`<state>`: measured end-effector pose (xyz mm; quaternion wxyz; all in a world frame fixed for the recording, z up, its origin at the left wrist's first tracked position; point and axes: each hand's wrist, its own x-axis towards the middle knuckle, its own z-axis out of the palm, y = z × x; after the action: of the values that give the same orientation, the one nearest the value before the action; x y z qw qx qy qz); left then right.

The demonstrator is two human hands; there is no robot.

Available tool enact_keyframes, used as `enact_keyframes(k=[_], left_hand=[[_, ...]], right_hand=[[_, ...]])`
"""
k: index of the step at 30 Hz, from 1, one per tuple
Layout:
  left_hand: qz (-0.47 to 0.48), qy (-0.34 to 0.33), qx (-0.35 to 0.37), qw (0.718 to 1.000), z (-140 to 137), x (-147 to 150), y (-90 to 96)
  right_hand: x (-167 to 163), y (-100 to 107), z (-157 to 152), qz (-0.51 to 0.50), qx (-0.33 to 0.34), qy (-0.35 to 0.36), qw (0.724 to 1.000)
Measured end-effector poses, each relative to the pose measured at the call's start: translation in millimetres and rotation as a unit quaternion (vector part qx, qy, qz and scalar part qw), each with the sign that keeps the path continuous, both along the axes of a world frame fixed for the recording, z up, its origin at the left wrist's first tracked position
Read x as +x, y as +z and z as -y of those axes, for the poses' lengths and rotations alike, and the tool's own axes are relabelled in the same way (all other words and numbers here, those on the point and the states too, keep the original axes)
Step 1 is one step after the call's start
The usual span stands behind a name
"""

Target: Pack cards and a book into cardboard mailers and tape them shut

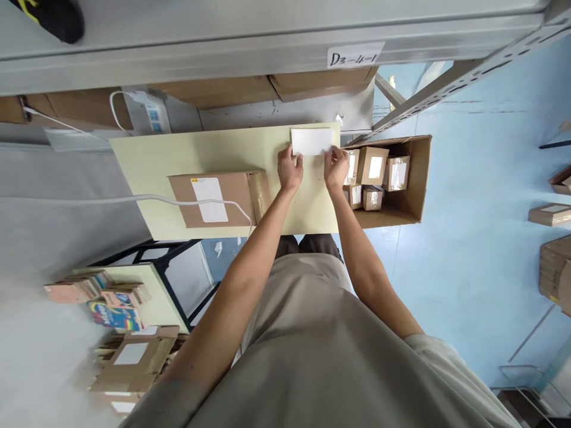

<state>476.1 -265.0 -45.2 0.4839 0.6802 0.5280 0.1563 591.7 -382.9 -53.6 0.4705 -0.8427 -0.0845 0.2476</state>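
Note:
A white rectangular label (311, 141), with no print that I can make out, is at the far edge of the pale yellow tabletop (223, 156). My left hand (289, 170) pinches its lower left corner between thumb and fingers. At its lower right corner, my right hand (336, 168) grips it in the same way. To the left of my hands lies a taped cardboard box (241, 199) bearing a white label. Right of my right hand stands an open carton (413, 205) holding several small taped boxes (372, 166), partly hidden by my hand and forearm.
A grey metal shelf (223, 50) marked D3-4-1 runs along the far side, with cardboard boxes (321, 86) under it. A white cable (156, 197) crosses the taped box. At lower left are stacked books (120, 297) and flattened cartons (129, 362).

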Motion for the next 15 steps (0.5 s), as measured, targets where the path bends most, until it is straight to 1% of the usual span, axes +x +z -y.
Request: enact_keyframes(k=[4, 6, 9, 13, 15], left_hand=[[0.020, 0.075, 0.016, 0.997, 0, 3, 10.0], [0.032, 0.088, 0.016, 0.995, -3, 5, 15.6], [0.048, 0.073, 0.010, 0.996, -7, 6, 23.5], [0.027, 0.042, 0.003, 0.999, -11, 4, 30.9], [0.023, 0.000, -0.004, 1.000, -14, 1, 33.2]], right_hand=[[0, -2, 0, 0.009, -0.008, 0.003, 1.000], [0, -1, 0, 0.006, 0.005, -0.004, 1.000], [0, 6, 0, 0.010, 0.020, -0.019, 1.000], [1, 22, -3, 0.012, 0.006, -0.038, 0.999], [3, 29, -5, -0.001, -0.004, -0.039, 0.999]])
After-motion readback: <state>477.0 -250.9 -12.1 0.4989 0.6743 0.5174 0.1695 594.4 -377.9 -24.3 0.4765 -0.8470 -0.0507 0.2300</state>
